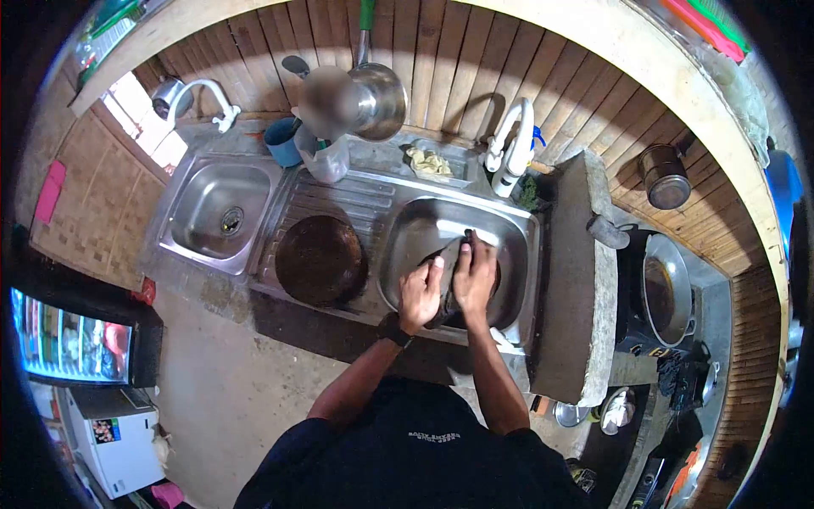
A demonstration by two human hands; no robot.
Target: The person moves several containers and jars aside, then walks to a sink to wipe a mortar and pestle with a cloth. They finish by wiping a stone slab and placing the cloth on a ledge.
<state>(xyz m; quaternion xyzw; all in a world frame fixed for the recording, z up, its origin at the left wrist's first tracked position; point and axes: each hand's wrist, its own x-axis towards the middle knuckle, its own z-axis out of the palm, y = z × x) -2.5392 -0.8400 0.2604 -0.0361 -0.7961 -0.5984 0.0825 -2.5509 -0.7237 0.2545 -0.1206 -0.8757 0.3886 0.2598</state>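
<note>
Both of my hands are over the right sink basin (407,246). Between and beneath them is a dark, blackened pan (447,316), largely covered by the hands. My left hand (420,295), with a dark band at its wrist, is closed on the pan's left side, thumb pointing up. My right hand (476,276) is closed on its far part, fingers bent round a dark piece that sticks up. A second dark round pan (320,260) lies on the ribbed drainboard (339,199) left of the basin.
A white faucet (513,148) rises behind the basin. A blue cup (282,142) and a translucent jug (324,161) stand behind the drainboard. A smaller basin (212,204) is at left. To the right, a concrete partition (581,280) separates the sink from a wok (667,288) on a stove.
</note>
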